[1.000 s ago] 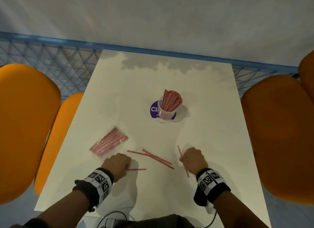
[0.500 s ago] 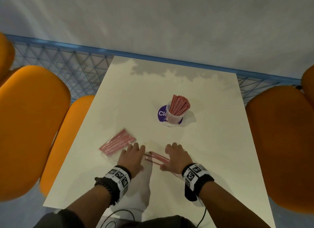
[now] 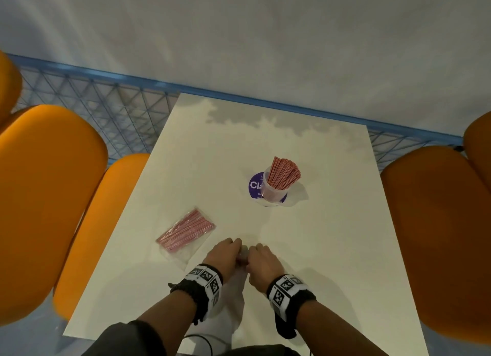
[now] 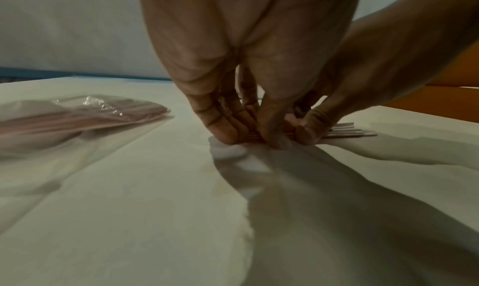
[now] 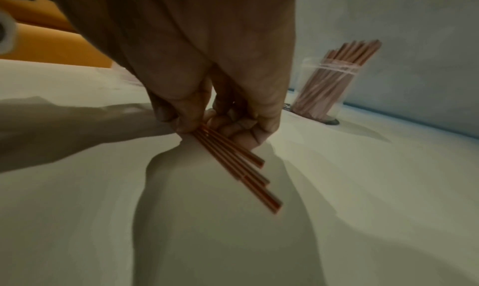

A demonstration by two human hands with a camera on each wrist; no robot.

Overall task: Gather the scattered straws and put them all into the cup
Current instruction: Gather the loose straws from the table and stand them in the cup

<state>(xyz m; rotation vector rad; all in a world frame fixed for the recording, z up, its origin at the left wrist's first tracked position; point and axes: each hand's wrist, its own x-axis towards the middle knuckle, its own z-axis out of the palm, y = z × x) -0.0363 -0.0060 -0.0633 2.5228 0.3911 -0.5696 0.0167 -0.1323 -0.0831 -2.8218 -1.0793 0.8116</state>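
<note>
Near the table's front edge my left hand point(image 3: 230, 249) and right hand point(image 3: 256, 252) meet, fingers curled down onto the tabletop. Between them they pinch a small bundle of red-striped straws point(image 5: 233, 161), gathered side by side and lying flat. In the right wrist view the bundle's ends fan out below my right hand point(image 5: 204, 126). In the left wrist view my left hand point(image 4: 249, 134) presses on the bundle, and straw ends point(image 4: 347, 131) stick out past the right hand. In the head view the hands hide the bundle. The clear cup point(image 3: 273, 193), full of upright straws point(image 3: 283, 173), stands farther back, right of centre.
A clear plastic bag of straws point(image 3: 186, 230) lies flat just left of my left hand. The cup stands on a purple round sticker point(image 3: 253, 185). Orange chairs point(image 3: 45, 196) flank the white table point(image 3: 332, 236) on both sides. A blue railing runs behind the far edge.
The hands swept inward from apart, pushing the scattered straws together into one bundle. Fingers that lay flat half a second ago are now curled onto the bundle.
</note>
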